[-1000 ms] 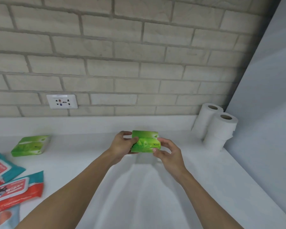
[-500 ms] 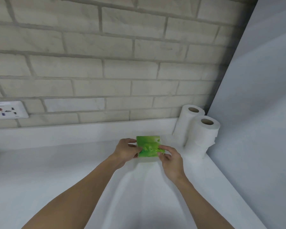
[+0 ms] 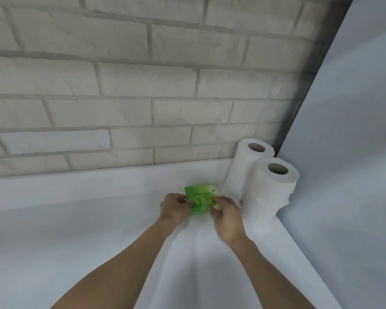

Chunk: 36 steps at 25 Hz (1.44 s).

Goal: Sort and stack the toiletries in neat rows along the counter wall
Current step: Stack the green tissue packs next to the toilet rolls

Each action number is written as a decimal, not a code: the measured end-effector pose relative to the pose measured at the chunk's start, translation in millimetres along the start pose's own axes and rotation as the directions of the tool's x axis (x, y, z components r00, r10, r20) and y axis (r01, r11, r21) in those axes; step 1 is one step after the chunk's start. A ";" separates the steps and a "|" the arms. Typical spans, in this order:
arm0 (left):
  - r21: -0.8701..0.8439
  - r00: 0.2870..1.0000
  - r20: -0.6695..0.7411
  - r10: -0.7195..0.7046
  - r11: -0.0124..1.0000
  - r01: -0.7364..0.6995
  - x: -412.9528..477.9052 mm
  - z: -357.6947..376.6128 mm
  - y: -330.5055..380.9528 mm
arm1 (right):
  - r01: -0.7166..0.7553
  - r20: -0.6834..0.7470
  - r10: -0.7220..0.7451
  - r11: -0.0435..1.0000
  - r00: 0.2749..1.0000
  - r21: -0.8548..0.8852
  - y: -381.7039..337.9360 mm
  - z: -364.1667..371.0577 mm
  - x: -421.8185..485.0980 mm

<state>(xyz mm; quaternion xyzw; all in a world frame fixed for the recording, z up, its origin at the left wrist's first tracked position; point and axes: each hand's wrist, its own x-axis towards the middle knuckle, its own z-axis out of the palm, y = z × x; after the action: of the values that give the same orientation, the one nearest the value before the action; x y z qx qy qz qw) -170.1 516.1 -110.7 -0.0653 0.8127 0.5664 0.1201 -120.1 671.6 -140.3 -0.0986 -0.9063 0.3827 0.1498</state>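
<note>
Green tissue pack (image 3: 201,194) is caught between both hands, way over at the right end of the white counter (image 3: 76,241). The left hand (image 3: 173,210) has it by the left edge, with the thumb pressed against the side and the fingers curled in. The right hand (image 3: 228,216) pinches the near right corner, its fingers lying across the wrapper there. So the grip is all on the near half of the pack. The far half pokes out past the fingertips toward the brick wall (image 3: 120,85), and its far edge is close to the low white upstand (image 3: 98,181) at the base of the wall. Honestly can't tell if the pack is resting flat on the counter or held just off it.

Just to the right of the pack, tucked into the corner by the pale side panel (image 3: 354,152), two toilet rolls stand upright. The rear roll (image 3: 243,166) is against the upstand and the front roll (image 3: 270,195) is touching it, with a loose sheet hanging down its side. The right hand is near the front roll but not touching it.
</note>
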 end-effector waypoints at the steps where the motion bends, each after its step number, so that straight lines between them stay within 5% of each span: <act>1: 0.015 1.000 -0.014 0.015 1.000 -0.015 2.2 4.7 0.7 | 0.003 0.005 -0.003 1.000 1.000 -0.028 3.5 0.0 2.8; 5: 0.089 0.997 -0.026 0.075 0.993 -0.072 12.5 18.5 1.3 | -0.022 0.072 0.030 0.994 0.997 -0.107 12.7 -1.8 13.9; 13: 0.080 0.995 0.006 0.097 0.992 -0.098 17.0 41.2 9.1 | 0.112 -0.146 -0.182 0.913 0.972 -0.392 25.6 9.9 26.9; 27: 0.132 0.990 0.063 0.124 0.982 -0.131 7.4 18.1 1.3 | 0.150 -0.038 -0.179 0.907 0.983 -0.393 5.8 2.1 19.9; 36: 0.277 0.926 0.022 0.377 0.887 -0.368 -32.9 -70.7 -17.3 | 0.141 0.150 -0.147 0.989 0.978 0.049 -85.6 8.1 -24.9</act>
<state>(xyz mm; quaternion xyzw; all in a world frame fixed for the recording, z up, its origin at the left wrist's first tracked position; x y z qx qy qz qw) -142.8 442.9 -94.2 0.1000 0.8829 0.4588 0.0037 -105.1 600.0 -88.7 -0.0003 -0.9124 0.3945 0.1088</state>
